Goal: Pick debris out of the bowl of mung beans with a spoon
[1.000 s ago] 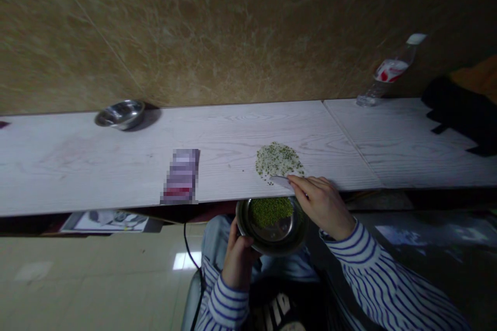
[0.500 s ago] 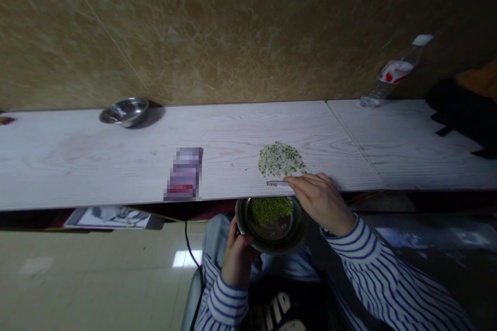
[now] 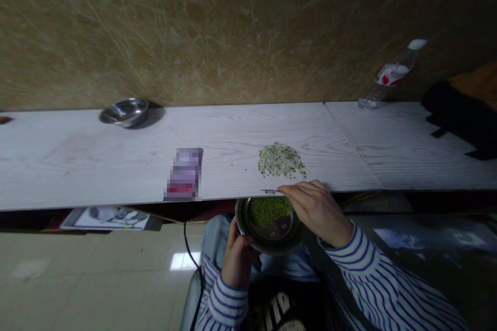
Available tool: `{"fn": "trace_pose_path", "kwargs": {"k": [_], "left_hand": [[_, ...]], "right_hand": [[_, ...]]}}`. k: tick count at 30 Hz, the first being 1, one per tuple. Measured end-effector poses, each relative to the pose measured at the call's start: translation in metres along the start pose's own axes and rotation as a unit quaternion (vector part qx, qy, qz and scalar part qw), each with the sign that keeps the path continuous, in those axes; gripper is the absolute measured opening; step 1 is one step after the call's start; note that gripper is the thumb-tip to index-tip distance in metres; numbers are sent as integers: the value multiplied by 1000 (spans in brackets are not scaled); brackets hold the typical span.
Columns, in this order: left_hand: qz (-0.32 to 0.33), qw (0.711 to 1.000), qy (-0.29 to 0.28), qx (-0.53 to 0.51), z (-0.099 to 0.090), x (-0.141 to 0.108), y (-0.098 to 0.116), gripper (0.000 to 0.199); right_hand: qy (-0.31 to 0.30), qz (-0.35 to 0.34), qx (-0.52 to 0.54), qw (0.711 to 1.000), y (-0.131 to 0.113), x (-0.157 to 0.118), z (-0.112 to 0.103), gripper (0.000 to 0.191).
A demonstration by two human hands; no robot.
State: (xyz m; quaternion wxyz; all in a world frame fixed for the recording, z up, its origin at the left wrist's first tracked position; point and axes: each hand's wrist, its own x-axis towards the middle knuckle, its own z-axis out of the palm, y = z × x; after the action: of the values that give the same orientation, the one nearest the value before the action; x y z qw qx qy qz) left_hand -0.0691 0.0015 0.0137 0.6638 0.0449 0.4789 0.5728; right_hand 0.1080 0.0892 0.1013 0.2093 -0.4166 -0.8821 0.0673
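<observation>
My left hand [image 3: 239, 254] grips the rim of a metal bowl [image 3: 272, 245], held tilted just below the front edge of the table. Small green beans, which look like mung beans [image 3: 269, 210], lie in the far part of the bowl. With my right hand [image 3: 319, 210] I pinch a thin, flat, pale strip [image 3: 269, 191] at the table's edge above the bowl. A few beans sit right along the strip; its exact kind is unclear. Behind it, on the table, spreads a pile of white grains mixed with green beans [image 3: 281, 160].
The white wood-grain table [image 3: 229, 129] runs along a marbled wall [image 3: 240, 31]. An empty-looking metal bowl [image 3: 126, 113] stands at the back left, a blurred-out purple rectangle [image 3: 184, 173] lies near the front edge. A plastic bottle [image 3: 392, 75] and dark cloth [image 3: 462, 114] are at right.
My right hand and the strip have moved toward me and slightly left, from the near side of the pile to the table's edge. My left hand and bowl look unmoved.
</observation>
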Motion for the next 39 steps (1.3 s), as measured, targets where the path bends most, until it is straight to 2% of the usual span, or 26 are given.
{"fn": "trace_pose_path", "kwargs": {"k": [4,9,14,19,23,32,39], "left_hand": [[1,1000,-1,-5,2,-2,1,67],[2,1000,-9,-9,2,-3,2,67],[0,1000,4,-17,-3,-1,5,73],[23,999,23,-25,-13,-1,16,74],[46,998,38,-20,-23,0,25,71],[68,995,64,-28,-45,8,36,74],[86,993,72,-30,-58,4,38,74]], "right_hand": [[5,0,5,1000,-2,-6,-1,24],[43,50,-3,998,-1,-2,4,25],[75,83,-22,993,-10,29,15,27],[42,106,-84,990,-22,62,28,28],[25,115,-122,986,-26,70,35,27],[13,81,-84,993,-32,66,35,26],[-3,41,-68,997,-39,73,39,26]]}}
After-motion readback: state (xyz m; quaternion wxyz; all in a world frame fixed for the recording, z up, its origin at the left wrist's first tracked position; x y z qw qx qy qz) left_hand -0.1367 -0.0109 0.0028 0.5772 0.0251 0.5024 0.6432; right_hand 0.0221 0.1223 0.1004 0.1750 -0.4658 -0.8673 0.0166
